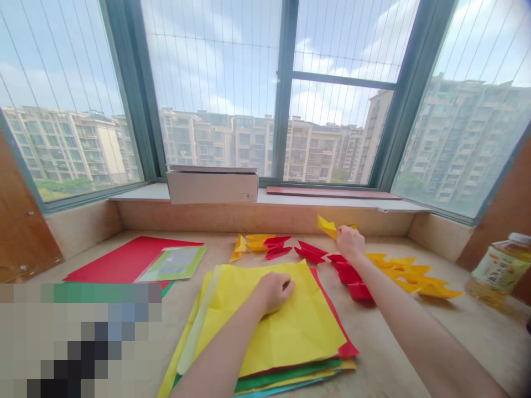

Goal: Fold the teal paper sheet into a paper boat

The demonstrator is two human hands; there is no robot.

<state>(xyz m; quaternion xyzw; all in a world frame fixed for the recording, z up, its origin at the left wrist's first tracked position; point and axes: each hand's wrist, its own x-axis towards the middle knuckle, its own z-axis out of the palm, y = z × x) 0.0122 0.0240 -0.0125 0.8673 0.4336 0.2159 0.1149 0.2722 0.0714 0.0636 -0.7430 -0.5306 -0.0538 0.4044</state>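
Note:
My right hand (pixel 350 241) pinches a folded yellow paper boat (pixel 327 226), raised above the far part of the stone surface. Below and around it are folded red paper boats (pixel 352 279) and, to the right, a row of yellow paper boats (pixel 415 273). More yellow and red folded pieces lie to the left of that hand. My left hand (pixel 274 292) rests with curled fingers on a creased yellow sheet (pixel 307 326), which tops a stack of coloured paper. Nothing shows in its fingers. Red, green and blue sheet edges stick out beneath.
On the left, a red sheet (pixel 120 258) lies under a clear packet (pixel 176 263) with a green border. A white box (pixel 212 186) and a long reddish board (pixel 332 193) sit on the window ledge. A drink bottle (pixel 501 272) stands at the right. The lower left corner is pixelated.

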